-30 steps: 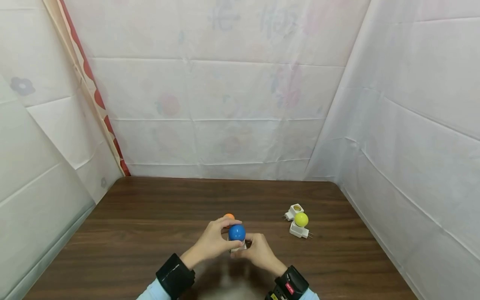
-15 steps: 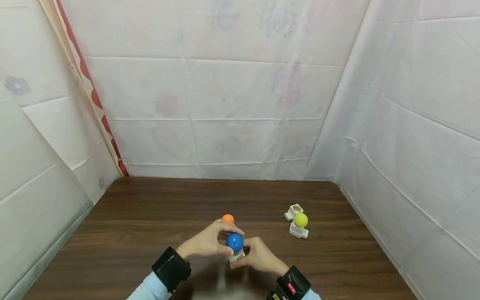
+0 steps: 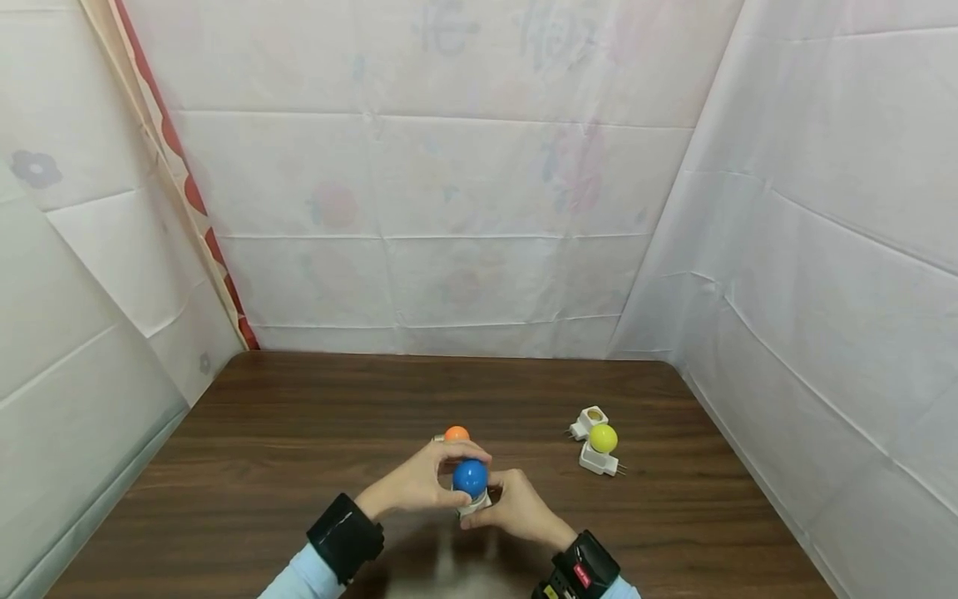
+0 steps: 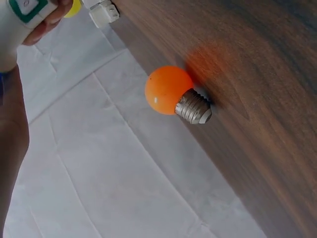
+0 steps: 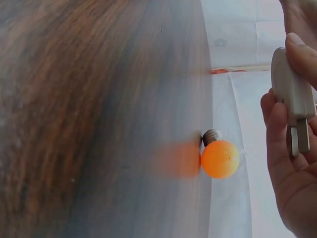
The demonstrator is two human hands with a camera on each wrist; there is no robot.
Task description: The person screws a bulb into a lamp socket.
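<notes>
Above the dark wood-grain counter (image 3: 337, 403), the left hand (image 3: 421, 480) pinches a glossy, round blue bulb (image 3: 470, 477) (probably light, slick, breakable, best held around its widest part) over the boxy white plastic socket (image 3: 477, 504), likely stiff, that the right hand (image 3: 520, 506) grips.

Creased white sheets (image 3: 464, 283) hang behind and beside a brown table (image 3: 314, 408).

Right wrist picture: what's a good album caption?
Fingers hold a white plastic socket; a round orange bulb lies on the brown wood-grain table.
</notes>
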